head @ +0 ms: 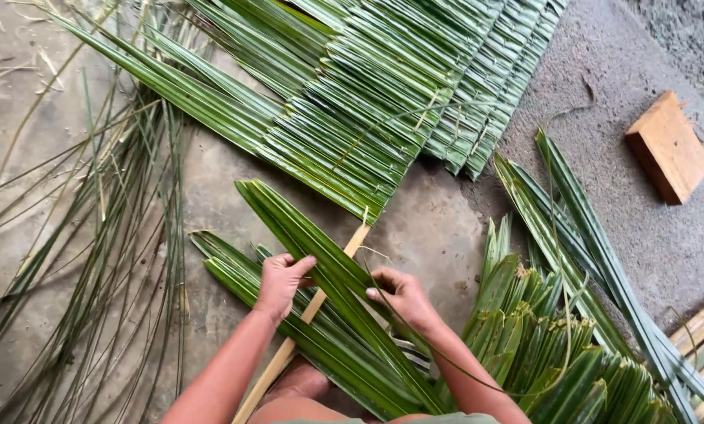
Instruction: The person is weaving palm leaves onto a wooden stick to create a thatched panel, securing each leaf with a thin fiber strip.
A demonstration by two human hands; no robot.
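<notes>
**Palm leaves folded over a stick**

The long green palm leaves lie across a thin wooden stick on the concrete floor. The left hand pinches a leaf edge against the stick; the right hand curls its fingers on the fold. Finished leaf panels lie beyond, cut leaves to the right, a wooden block further off

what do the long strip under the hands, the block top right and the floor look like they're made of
Strip: pale and straight with a matte tan face, probably split bamboo or wood; the green leaves folded over it hide most of it.
Block: unfinished wood, going by its orange-brown face and squared edges.
Floor: looks like bare concrete, grey, mottled and dull, rougher and grainier toward the right.
</notes>
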